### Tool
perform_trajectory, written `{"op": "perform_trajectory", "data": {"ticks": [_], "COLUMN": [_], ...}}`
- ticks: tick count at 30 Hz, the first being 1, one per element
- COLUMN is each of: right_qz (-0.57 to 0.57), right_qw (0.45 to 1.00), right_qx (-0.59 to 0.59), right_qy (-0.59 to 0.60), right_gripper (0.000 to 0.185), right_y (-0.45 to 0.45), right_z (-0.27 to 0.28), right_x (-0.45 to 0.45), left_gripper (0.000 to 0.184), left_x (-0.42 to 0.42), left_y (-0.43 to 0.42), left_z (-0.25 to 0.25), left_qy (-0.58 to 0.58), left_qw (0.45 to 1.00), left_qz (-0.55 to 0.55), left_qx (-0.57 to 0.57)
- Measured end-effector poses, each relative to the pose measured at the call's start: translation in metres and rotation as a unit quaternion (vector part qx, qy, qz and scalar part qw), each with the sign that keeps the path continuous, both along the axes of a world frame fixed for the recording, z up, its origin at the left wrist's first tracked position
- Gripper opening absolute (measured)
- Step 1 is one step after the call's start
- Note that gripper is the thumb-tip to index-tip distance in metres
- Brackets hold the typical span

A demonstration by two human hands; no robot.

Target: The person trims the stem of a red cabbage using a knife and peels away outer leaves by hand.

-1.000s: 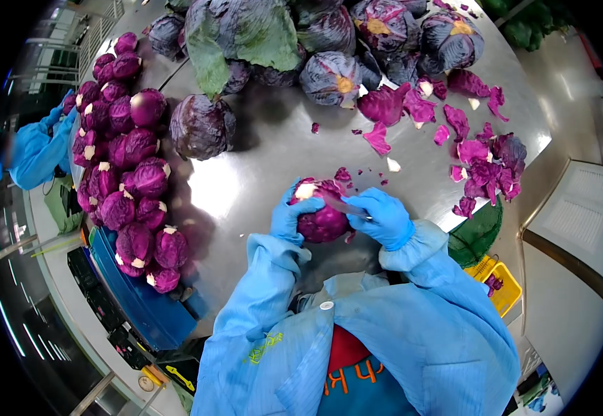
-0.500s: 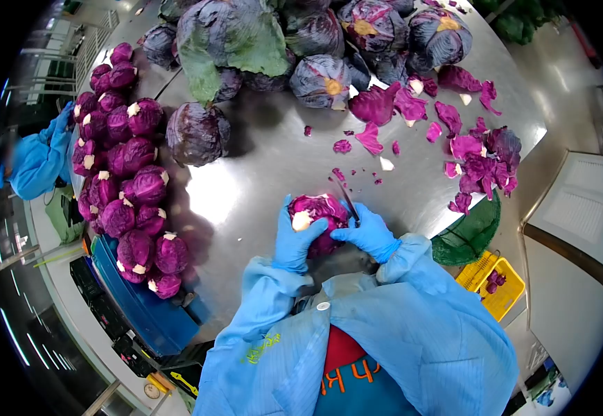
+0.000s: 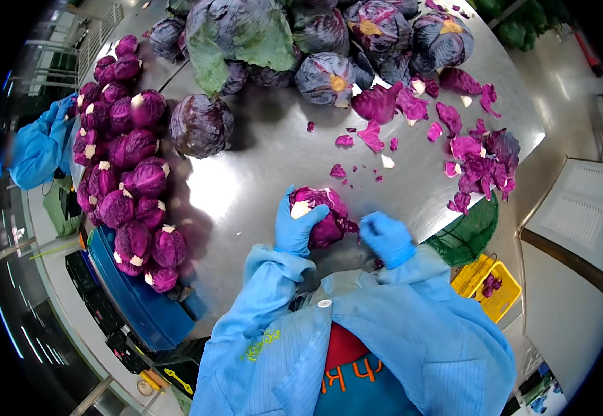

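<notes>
My left hand (image 3: 293, 225), in a blue glove, grips a trimmed red cabbage (image 3: 333, 234) above the steel table. The white cut stem faces up beside my thumb, and a ragged leaf edge sticks out on the cabbage's right side. Just right of it, apart from the cabbage, is my right hand (image 3: 387, 239), also gloved. Its fingers look curled in and slightly blurred; no blade shows there, and what they hold is hidden. Small purple leaf scraps (image 3: 337, 170) lie on the table beyond the cabbage.
Trimmed cabbages (image 3: 134, 239) line the table's left side. Untrimmed heads (image 3: 326, 78) are heaped at the back, with one cabbage (image 3: 201, 126) standing apart. Leaf trimmings (image 3: 482, 163) cover the right edge, above a green net (image 3: 469, 232) and yellow basket (image 3: 502, 295). A blue sleeve (image 3: 41, 149) shows left.
My right hand has drawn off the cabbage to the right, and the dark knife it held is now out of sight. My left hand keeps hold of the cabbage.
</notes>
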State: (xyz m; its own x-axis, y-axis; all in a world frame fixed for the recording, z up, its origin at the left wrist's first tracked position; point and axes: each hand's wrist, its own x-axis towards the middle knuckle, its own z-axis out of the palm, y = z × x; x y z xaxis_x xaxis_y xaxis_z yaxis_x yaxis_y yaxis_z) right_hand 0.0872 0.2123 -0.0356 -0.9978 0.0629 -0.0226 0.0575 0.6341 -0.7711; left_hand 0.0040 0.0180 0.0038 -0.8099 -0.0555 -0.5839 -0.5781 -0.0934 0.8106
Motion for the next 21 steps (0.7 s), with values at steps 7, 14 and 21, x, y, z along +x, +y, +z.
{"op": "perform_trajectory", "data": {"ticks": [7, 14, 21], "right_qz": [-0.129, -0.064, -0.026], "right_qw": [0.964, 0.798, 0.890], "right_qx": [-0.131, -0.390, -0.270], "right_qy": [-0.190, -0.456, -0.366], "right_gripper": [0.055, 0.062, 0.043], "right_y": [0.038, -0.014, -0.008], "right_z": [0.003, 0.003, -0.007], "right_x": [-0.019, -0.029, -0.012], "left_gripper": [0.093, 0.094, 0.095], "left_x": [0.003, 0.022, 0.016], "left_y": [0.008, 0.008, 0.015], "left_z": [-0.006, -0.026, -0.008], "left_qy": [0.026, 0.107, 0.121], "left_qw": [0.999, 0.971, 0.954], "left_qz": [-0.007, -0.045, -0.110], "left_qx": [-0.025, -0.207, -0.251]}}
